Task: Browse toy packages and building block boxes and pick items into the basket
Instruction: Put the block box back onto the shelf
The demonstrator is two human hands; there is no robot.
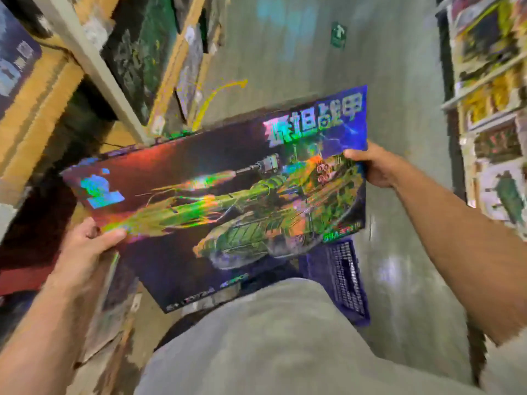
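One tank box [216,206], one basket [346,280], two hands [82,252]

Colours and patterns: toy aisle, one box in hand

Building block box [216,206]: dark purple-black face with a red glow toward its upper left, a green camouflage tank picture with orange and rainbow holographic sheen, white-pink characters on an electric-blue corner, a cyan-blue logo patch. Basket [346,283]: dark blue-purple, fine mesh-grid wall. Floor [285,67]: pale grey-green, with a yellow painted arrow [216,95] and a small green sign [338,35] bearing a white arrow. Left shelf boxes [34,109]: tan-yellow cardboard. Right shelf packages [493,89]: yellow, black and green, blurred. Trousers [271,343]: plain grey-beige.
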